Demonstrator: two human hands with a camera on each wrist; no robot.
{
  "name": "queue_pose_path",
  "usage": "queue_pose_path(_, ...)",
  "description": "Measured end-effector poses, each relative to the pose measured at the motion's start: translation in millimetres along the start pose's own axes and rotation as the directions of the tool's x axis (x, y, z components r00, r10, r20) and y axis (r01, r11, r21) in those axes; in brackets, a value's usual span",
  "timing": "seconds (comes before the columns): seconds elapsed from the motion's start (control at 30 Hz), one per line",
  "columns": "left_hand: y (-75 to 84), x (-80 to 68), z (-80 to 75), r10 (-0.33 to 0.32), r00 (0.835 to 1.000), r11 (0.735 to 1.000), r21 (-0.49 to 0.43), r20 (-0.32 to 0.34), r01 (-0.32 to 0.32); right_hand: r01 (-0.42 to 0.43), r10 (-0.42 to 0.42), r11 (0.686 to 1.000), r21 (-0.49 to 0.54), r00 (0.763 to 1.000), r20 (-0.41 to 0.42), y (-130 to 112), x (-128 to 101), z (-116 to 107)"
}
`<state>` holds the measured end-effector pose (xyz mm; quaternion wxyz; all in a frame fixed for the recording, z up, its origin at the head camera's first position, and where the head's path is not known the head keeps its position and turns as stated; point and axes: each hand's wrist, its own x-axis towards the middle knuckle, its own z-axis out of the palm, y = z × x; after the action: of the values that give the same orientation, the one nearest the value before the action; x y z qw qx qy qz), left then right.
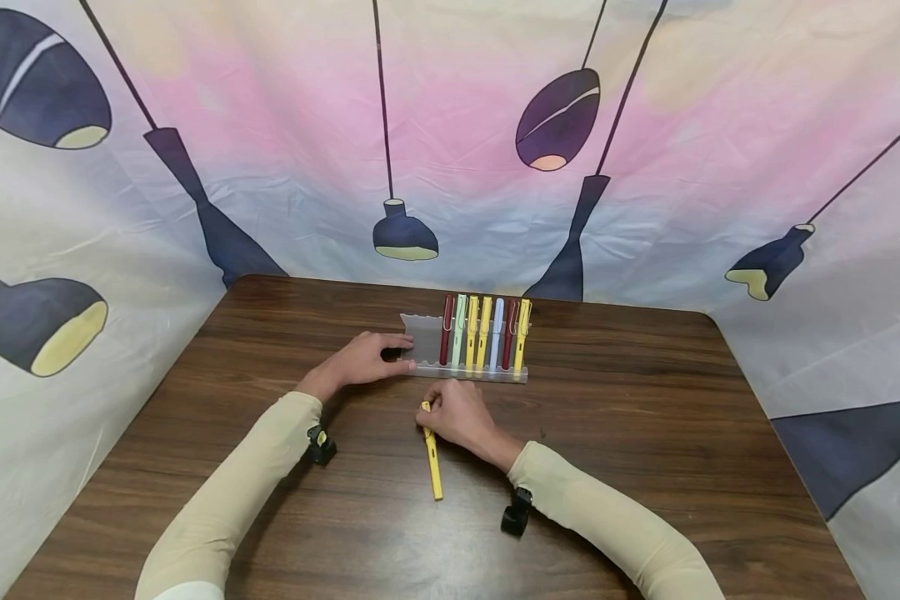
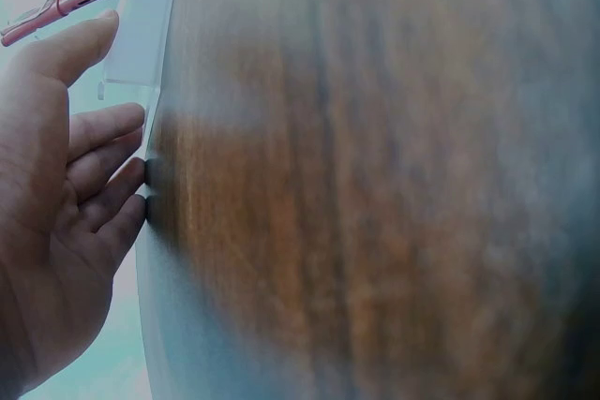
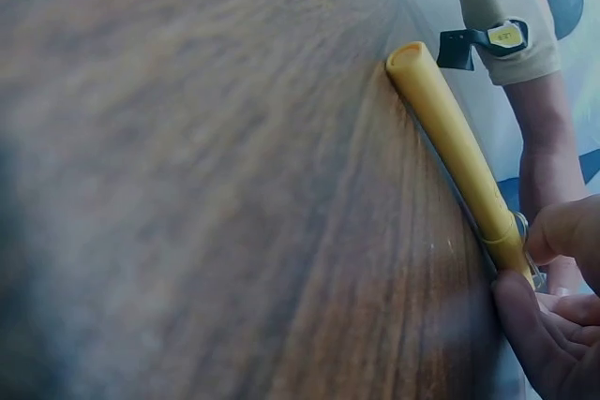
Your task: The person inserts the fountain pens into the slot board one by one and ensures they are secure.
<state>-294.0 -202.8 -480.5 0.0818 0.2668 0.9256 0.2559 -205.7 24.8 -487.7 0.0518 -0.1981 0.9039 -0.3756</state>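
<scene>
My right hand (image 1: 461, 412) pinches a yellow pen (image 1: 432, 467) by its clip end, between thumb and fingers. The pen's other end points toward me, and it lies low along the table in the right wrist view. At the left end of a clear plastic pen stand (image 1: 423, 337), my left hand (image 1: 360, 358) rests with fingers and thumb extended, the thumb by the front ledge. In the left wrist view the fingertips (image 2: 131, 208) reach down to the table. Several pens lean side by side in the stand: dark red (image 1: 446, 333), pale green (image 1: 459, 329), yellow (image 1: 522, 337) and light blue (image 1: 497, 333).
The stand sits toward the back of a dark wooden table (image 1: 645, 433). Behind it hangs a cloth backdrop (image 1: 465, 125) printed with lamps. Each sleeved forearm carries a small black wrist camera (image 1: 516, 512).
</scene>
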Motion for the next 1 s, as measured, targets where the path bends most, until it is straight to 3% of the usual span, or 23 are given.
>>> queue_pose_path(0.6,-0.8,0.7,0.4,0.009,1.000,1.000,0.019,0.004,-0.009,0.050,-0.051,0.998,0.034,0.998,0.031,-2,0,-15)
queue_pose_path(1.0,-1.8,0.9,-0.1,0.026,1.000,0.999,0.028,0.012,-0.027,0.051,-0.048,0.996,0.071,0.998,-0.037,-5,5,-42)
